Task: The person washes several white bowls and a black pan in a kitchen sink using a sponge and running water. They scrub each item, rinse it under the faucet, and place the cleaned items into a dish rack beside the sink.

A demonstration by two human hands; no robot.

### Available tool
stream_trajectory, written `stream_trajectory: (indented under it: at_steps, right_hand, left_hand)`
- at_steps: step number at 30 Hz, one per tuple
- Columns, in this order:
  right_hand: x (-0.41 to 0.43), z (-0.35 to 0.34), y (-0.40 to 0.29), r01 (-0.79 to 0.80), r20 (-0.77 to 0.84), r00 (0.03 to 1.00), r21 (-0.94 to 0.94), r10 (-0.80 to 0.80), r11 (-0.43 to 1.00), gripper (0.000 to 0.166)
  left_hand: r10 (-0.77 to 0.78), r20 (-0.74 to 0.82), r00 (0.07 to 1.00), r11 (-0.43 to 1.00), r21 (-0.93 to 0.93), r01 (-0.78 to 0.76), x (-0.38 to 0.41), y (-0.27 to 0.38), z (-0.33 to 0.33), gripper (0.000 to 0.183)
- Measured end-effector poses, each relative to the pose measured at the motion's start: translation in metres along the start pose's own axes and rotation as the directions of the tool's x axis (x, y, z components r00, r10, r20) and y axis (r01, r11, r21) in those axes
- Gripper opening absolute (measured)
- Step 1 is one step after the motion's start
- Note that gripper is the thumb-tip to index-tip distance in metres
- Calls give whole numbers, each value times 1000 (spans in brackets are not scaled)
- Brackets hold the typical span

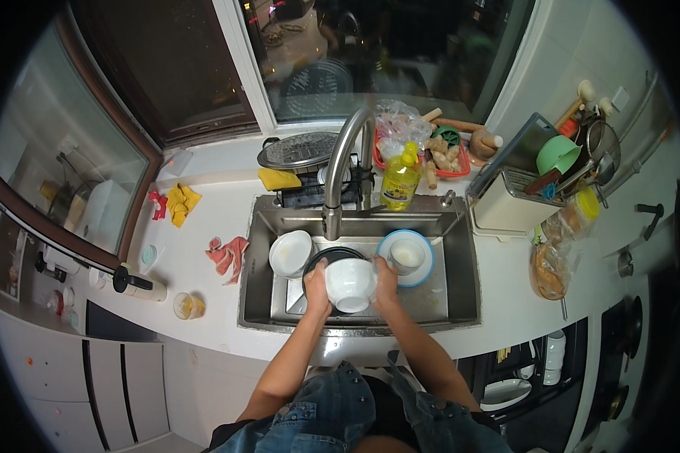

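A white bowl (pixel 352 283) is tilted between my two hands above the stainless steel sink (pixel 439 311), its foot facing me. My left hand (pixel 317 287) grips its left side, and my right hand (pixel 386 283) grips its right side. Behind the bowl shows the rim of a dark round pan or pot (pixel 311 265), mostly hidden. Another white bowl (pixel 290 254) lies at the sink's left. To the right, a small white bowl (pixel 407 256) rests on a blue-rimmed plate (pixel 424 276). The faucet (pixel 332 198) arches over the sink from the back.
Yellow dish soap (pixel 400 180) stands behind the sink beside a red basket (pixel 459 164) of ginger. A pink cloth (pixel 227 257), a cup (pixel 189 306) and a thermos jug (pixel 141 285) are on the left counter. At right are a utensil holder (pixel 510 201) and an open drawer (pixel 535 396).
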State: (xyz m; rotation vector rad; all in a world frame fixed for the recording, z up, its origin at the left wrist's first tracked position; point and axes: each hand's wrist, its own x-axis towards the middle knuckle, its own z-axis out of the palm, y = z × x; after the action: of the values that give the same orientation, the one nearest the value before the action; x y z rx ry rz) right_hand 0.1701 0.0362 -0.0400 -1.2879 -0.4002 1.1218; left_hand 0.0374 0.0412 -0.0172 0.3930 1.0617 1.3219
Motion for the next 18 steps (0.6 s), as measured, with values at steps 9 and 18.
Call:
stream_trajectory:
  at_steps: [9,18]
  right_hand:
    - [-16,25,-51,742,585,648,-627,-487,235,47]
    - [-8,11,-30,-152,240,966,236,94,960,26]
  left_hand:
    - [494,154,856,606,645,-466,-3,-6,13,55]
    - [-154,205,967,939,-275,208,-1,22,2,37]
